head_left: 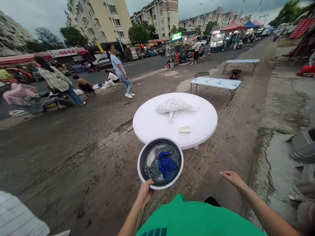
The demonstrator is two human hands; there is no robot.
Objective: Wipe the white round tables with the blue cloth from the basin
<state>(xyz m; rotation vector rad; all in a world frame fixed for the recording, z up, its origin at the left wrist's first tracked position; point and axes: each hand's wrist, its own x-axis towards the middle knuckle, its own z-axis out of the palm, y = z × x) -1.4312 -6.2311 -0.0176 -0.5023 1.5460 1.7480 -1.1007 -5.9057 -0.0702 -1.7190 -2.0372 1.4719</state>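
Outdoors, carrying a basin (160,163) one-handed toward a round white table (152,126).

Left hand (145,191) clamped on the near rim of the basin, thumb over the edge, holding it out in front above the brick paving (214,170). Inside the basin, a blue cloth (166,164) lying on grey cloth (154,168), apparently wet. Right hand (231,178) held out to the side, fingers loosely apart, gripping nothing. Just beyond the basin, the round white table, bearing a white checked cloth (174,106) bunched near its far side and a small white block (184,128) nearer the front. Farther off, two long folding tables (216,83), then a road with people (120,70), vendor carts (176,49) and apartment blocks (157,14).
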